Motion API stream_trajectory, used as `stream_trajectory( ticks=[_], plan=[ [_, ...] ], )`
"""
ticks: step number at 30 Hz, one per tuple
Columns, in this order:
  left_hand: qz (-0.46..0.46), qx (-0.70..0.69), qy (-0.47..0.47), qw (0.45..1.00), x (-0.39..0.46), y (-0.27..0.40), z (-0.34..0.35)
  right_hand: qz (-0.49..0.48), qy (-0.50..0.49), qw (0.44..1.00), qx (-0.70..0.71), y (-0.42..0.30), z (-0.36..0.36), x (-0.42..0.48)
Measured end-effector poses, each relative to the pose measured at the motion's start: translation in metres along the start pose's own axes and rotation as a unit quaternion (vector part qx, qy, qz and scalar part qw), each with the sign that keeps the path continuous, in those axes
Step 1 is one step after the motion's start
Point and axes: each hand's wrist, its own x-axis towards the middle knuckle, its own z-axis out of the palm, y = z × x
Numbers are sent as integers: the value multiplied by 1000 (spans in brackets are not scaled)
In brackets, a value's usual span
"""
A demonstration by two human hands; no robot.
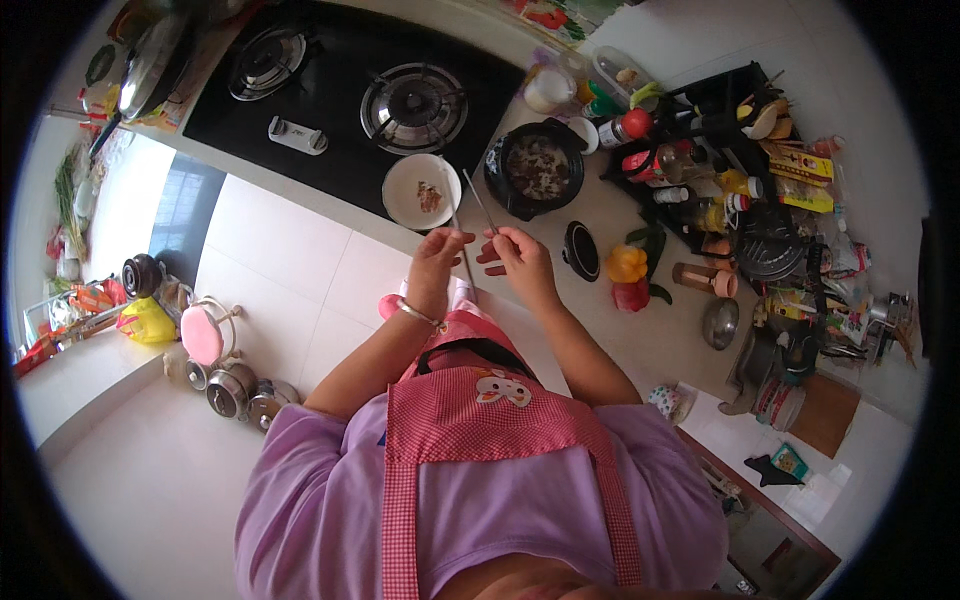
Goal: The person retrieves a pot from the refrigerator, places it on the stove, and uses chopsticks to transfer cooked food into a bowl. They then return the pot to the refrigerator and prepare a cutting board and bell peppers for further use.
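My left hand [431, 266], with a bangle at the wrist, holds one thin chopstick [466, 264] that slants up past the rim of a white bowl [399, 205]. Brown chopped food [428, 196] lies in the middle of that bowl. A second chopstick [478, 196] is pinched in my right hand [523, 264], its far end pointing up and left. The two hands are close together in front of the pink checked apron [450, 420]. Just beyond my right hand, a dark lidless pot [501, 193] holds a pale and brown food mixture [538, 166].
A black gas hob [337, 142] lies beyond the bowl. To the right are a black lid [581, 251], a yellow bell pepper [626, 264], a red pepper [630, 295] and green peppers [654, 251]. Bottles crowd a black rack [724, 86]. A pink stool [202, 335] stands left.
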Motion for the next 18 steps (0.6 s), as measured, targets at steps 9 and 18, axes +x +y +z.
stream_trajectory(
  ticks=[9,18],
  plan=[
    [-16,-69,-96,993,28,-34,110,-101,179,943,-261,-14,-70,-13],
    [7,106,-19,994,49,-65,73,-77,91,697,-707,-90,-116,42]
  ],
)
